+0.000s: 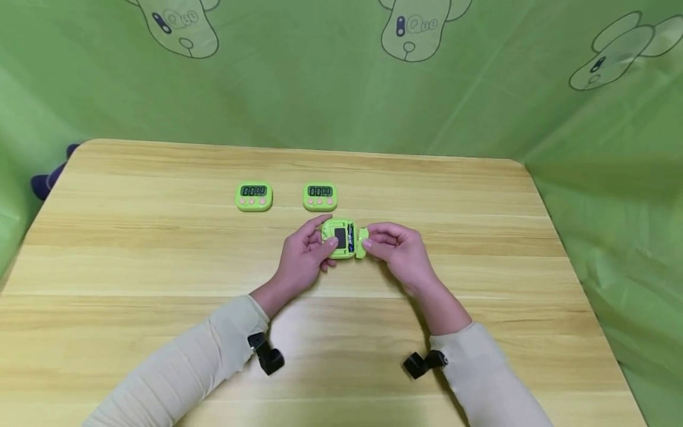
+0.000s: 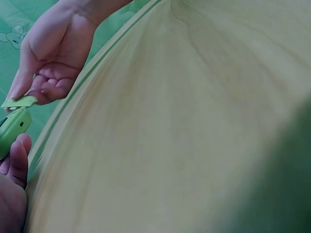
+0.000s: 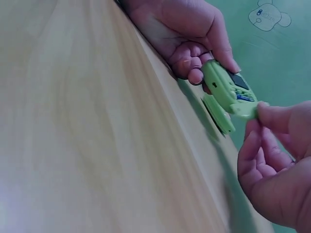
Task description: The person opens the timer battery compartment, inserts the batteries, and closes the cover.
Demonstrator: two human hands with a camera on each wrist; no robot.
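Note:
My left hand [image 1: 301, 255] grips a green digital timer [image 1: 332, 252], its back turned up and the thumb across it. A dark square patch sits on that back, and beside it the battery slot is uncovered with a blue battery [image 1: 350, 237] inside. Between thumb and fingers my right hand [image 1: 402, 252] pinches the small green battery cover [image 1: 361, 243] at the slot's edge. In the right wrist view the cover [image 3: 244, 109] stands at an angle to the timer [image 3: 221, 87]. The left wrist view catches the cover [image 2: 19, 102] just above the timer's end.
Two more green timers, one on the left [image 1: 254, 197] and one on the right [image 1: 320, 197], lie face up behind my hands, their displays showing zeros. They rest on a wooden table [image 1: 160, 255]. Green printed cloth [image 1: 320, 95] hangs behind and at the sides.

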